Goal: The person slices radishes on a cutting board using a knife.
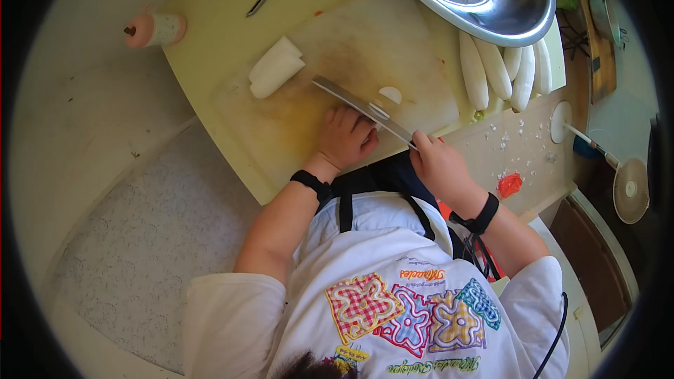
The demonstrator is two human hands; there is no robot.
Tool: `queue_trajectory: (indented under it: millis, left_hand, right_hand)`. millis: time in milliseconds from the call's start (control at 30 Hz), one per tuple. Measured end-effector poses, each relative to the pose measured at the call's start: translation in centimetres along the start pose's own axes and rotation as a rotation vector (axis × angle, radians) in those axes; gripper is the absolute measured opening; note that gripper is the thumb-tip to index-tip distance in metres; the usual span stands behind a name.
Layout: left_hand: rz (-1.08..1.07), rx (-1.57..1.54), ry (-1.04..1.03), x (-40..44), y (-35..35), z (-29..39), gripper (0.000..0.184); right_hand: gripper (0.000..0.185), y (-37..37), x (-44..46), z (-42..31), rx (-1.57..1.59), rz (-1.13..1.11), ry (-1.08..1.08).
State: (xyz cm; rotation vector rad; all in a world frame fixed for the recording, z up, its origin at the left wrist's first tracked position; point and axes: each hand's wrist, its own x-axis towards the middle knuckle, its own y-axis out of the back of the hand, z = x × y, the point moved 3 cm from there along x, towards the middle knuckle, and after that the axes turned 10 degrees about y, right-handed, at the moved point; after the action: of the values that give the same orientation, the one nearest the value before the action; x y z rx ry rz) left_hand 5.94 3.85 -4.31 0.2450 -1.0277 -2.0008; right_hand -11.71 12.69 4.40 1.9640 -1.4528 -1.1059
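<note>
Head view: knife [357, 106] diagonal, tip upper-left.

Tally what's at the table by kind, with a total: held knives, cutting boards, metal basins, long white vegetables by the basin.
Held knife: 1
Cutting board: 1
Metal basin: 1
Long white vegetables, visible: 5
Total: 8
</note>
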Motion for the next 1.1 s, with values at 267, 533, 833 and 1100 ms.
queue_trajectory:
  millis: [267, 533, 833, 1100]
  left_hand:
    - [0.024, 0.018, -0.012, 0.1, 0.0, 0.3, 0.029]
    - [0.014, -0.014, -0.027, 0.0, 0.0, 0.1, 0.029]
    - [-0.1, -0.11, -0.12, -0.3, 8.8, 3.1, 0.024]
    - [-0.334, 0.116, -0.027, 6.3, 13.2, 9.2, 0.026]
  right_hand:
    - [0.017, -1.1, 1.6, -0.1, 0.02, 0.04, 0.015]
    - [0.016, -1.4, 1.3, 0.1, 0.023, 0.085, 0.013]
    - [0.018, -0.1, -0.5, -0.3, -0.015, 0.208, -0.014]
    - [0.023, 0.2, -3.3, -0.4, -0.016, 0.316, 0.044]
